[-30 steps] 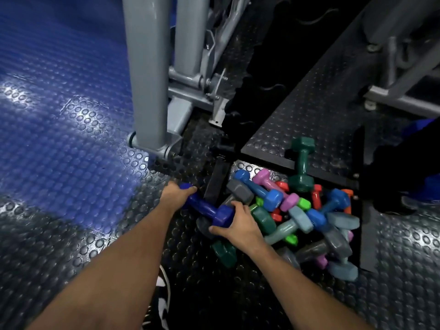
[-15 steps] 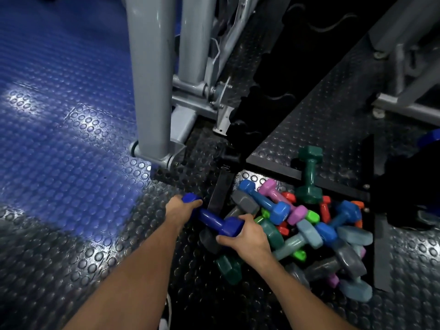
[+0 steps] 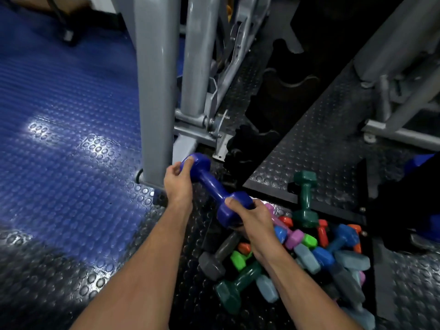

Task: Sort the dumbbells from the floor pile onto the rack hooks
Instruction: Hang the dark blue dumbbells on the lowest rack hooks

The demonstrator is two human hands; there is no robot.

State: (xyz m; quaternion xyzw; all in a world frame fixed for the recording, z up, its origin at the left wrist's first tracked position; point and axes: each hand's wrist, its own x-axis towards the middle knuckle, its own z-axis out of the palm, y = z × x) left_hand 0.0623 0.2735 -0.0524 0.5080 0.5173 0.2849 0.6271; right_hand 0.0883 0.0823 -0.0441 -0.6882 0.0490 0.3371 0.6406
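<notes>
Left hand point(image 3: 177, 181): fingers curled round the far head of the blue dumbbell point(image 3: 215, 189), thumb on top of it.
Right hand point(image 3: 253, 219): grips the near head of the same dumbbell, thumb across its upper face.
Blue dumbbell: held between both hands, clear of the floor, tilted with the far end up and to the left of the near end.
Pile point(image 3: 309, 256): on the floor under and to the right of the right hand; heads in grey, green, pink, orange, light blue and teal lie crossed over one another.
Teal dumbbell point(image 3: 306, 198): stands upright beyond the pile, right of the right hand, apart from it.
Grey dumbbell point(image 3: 217, 256): lies at the pile's left edge, just below the right wrist.
Grey post point(image 3: 156, 91): rises just beyond the left hand, its foot beside the knuckles.
Rack point(image 3: 283, 91): dark, scalloped shape beyond both hands; detail too dim to tell.
Floor point(image 3: 59, 139): studded rubber, blue to the left of the left arm, black under the arms.
</notes>
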